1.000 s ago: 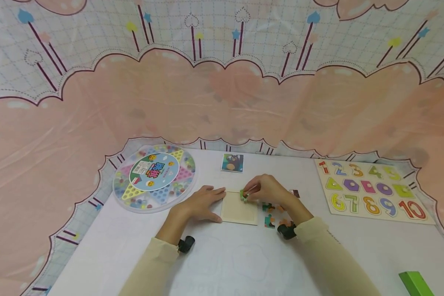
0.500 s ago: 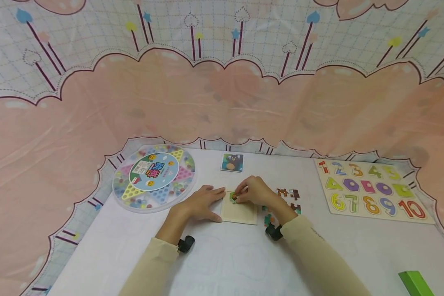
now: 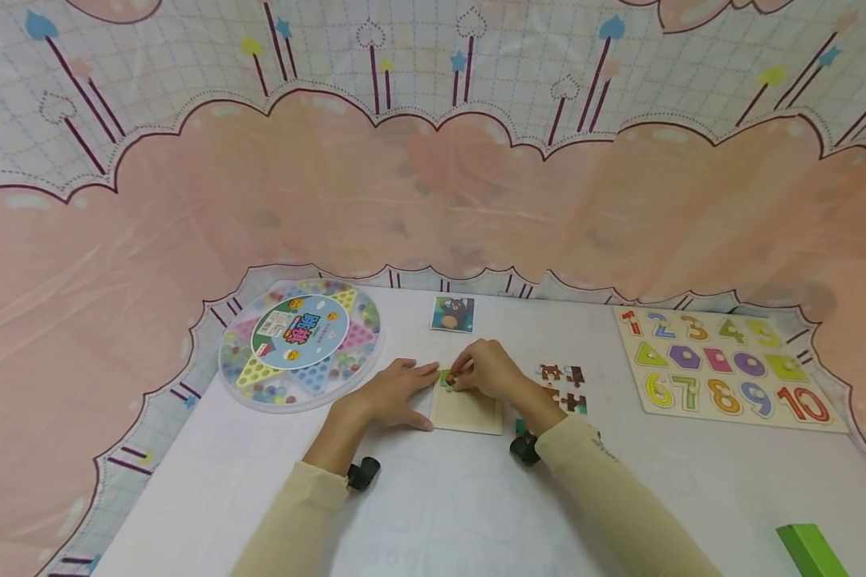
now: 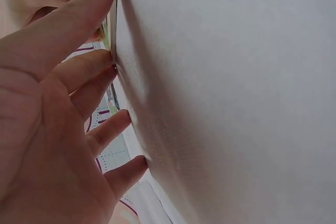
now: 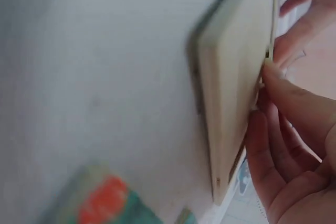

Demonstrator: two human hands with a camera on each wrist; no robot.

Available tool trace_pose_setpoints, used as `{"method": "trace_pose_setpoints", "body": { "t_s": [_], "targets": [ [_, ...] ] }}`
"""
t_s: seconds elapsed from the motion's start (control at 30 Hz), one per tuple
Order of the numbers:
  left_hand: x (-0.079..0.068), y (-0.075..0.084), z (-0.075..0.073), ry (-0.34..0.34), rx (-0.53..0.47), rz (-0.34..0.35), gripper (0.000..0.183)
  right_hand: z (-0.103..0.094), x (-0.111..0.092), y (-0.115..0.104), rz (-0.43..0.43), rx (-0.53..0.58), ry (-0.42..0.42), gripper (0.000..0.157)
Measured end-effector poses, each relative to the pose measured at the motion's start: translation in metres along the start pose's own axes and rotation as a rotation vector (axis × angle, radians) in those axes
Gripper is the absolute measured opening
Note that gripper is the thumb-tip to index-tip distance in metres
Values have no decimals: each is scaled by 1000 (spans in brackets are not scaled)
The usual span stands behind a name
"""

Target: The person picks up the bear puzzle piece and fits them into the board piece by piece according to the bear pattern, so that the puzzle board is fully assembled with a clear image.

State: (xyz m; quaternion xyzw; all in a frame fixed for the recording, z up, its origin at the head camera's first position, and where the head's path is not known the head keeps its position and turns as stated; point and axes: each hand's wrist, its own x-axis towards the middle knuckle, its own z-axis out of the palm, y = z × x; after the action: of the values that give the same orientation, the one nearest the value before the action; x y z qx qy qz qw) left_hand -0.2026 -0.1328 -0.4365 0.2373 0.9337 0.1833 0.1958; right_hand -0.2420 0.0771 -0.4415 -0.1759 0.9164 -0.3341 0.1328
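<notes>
A shallow wooden puzzle tray (image 3: 469,418) lies on the white table. At its left edge rests my left hand (image 3: 395,394), fingers spread and fairly straight, the fingertips and thumb touching the frame. My right hand (image 3: 491,370) pinches a green-and-brown jigsaw piece (image 3: 446,378) in the tray's upper left corner. In the right wrist view, the thumb and fingers of that hand meet over the tray's (image 5: 231,87) far side, and the piece is mostly hidden. Several loose jigsaw pieces (image 3: 575,375) lie right of the tray, some behind the right wrist.
A small bear picture card (image 3: 452,314) lies behind the tray. To the left is a round marble board game (image 3: 299,344). A number-and-shape board (image 3: 729,369) lies at the right, and a green block (image 3: 811,549) near the front right.
My right hand has carried the jigsaw piece leftward to the tray's upper left corner, uncovering more loose pieces. The left hand has stayed at the tray's edge.
</notes>
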Motion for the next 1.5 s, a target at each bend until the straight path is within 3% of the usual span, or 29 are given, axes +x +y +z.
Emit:
{"method": "trace_pose_setpoints", "body": {
  "t_s": [0.63, 1.0, 1.23, 1.5],
  "targets": [
    [1, 3, 2, -3, -5, -6, 86, 0, -1, 2, 29, 5, -3, 12],
    [1, 2, -1, -14, 36, 7, 79, -1, -1, 1, -2, -65, -10, 19],
    [2, 4, -3, -17, 55, 10, 79, -20, -8, 3, -6, -58, -81, 30],
    [4, 7, -2, -16, 80, -8, 81, -48, -27, 20, -37, -63, -25, 34]
  ]
}}
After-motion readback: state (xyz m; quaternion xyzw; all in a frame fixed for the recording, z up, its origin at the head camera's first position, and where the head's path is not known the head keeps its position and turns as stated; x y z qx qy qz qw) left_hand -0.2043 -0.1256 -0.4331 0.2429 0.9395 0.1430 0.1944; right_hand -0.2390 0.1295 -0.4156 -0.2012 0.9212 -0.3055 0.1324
